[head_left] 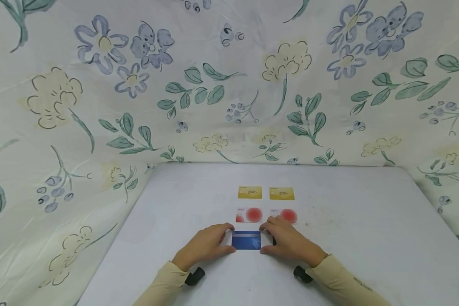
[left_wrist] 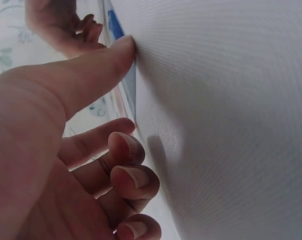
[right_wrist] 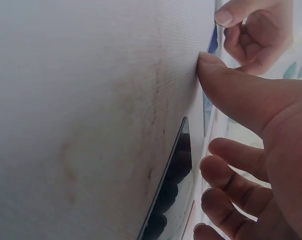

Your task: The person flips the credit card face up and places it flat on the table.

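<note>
A blue card [head_left: 246,241] with a pale stripe along its upper part lies flat on the white table between the two hands. My left hand [head_left: 206,243] holds its left side, thumb at the near corner and index finger at the far corner. At the right side my right hand [head_left: 290,242] holds it likewise, its other fingers loosely bent. A dark glossy card [right_wrist: 172,195] lies beneath the right hand, mostly hidden in the head view. Just beyond the blue card are two white cards with red circles, a left one [head_left: 248,215] and a right one [head_left: 288,215] partly covered by right fingers.
Two yellow cards, one left [head_left: 250,192] and one right [head_left: 281,194], form the farthest row on the white table [head_left: 176,199]. A flowered cloth [head_left: 252,93] hangs behind the table. Faint brownish stains mark the tabletop right of the cards.
</note>
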`<state>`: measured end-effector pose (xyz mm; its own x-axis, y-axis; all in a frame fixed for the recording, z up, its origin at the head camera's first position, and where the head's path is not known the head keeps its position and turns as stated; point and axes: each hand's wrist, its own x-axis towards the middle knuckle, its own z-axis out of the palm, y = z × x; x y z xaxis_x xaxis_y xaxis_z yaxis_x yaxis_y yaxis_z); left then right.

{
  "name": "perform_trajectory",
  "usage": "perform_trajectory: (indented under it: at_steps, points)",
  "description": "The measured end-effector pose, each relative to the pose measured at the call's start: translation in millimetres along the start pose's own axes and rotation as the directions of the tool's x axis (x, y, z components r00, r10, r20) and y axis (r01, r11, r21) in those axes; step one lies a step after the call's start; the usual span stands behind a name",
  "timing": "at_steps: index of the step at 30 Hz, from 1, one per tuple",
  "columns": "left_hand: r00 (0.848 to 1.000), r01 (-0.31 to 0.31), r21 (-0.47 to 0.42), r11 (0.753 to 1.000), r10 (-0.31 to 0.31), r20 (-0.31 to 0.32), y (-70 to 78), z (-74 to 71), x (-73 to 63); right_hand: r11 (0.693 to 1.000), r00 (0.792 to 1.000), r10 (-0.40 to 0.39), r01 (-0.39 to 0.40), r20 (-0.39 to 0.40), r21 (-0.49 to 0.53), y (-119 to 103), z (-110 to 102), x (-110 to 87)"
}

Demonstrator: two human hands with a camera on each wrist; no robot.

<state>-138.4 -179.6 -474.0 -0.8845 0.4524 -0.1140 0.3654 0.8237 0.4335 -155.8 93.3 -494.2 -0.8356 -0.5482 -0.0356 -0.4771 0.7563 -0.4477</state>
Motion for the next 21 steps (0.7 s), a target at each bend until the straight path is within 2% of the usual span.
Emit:
perform_trajectory:
  at_steps: [12,21]
  points:
    - [1.0,-0.017,-0.031,0.999,0.017,0.002,-1.4,-1.3,2.4,1.0,1.0,0.005,-0.005,-0.003,0.012,-2.3,2.2,5.8]
    - [0.999,-0.008,-0.053,0.999,0.01,0.033,-2.5,-1.4,3.2,0.997,1.0,0.009,-0.008,-0.005,0.075,-9.2,1.1,4.9]
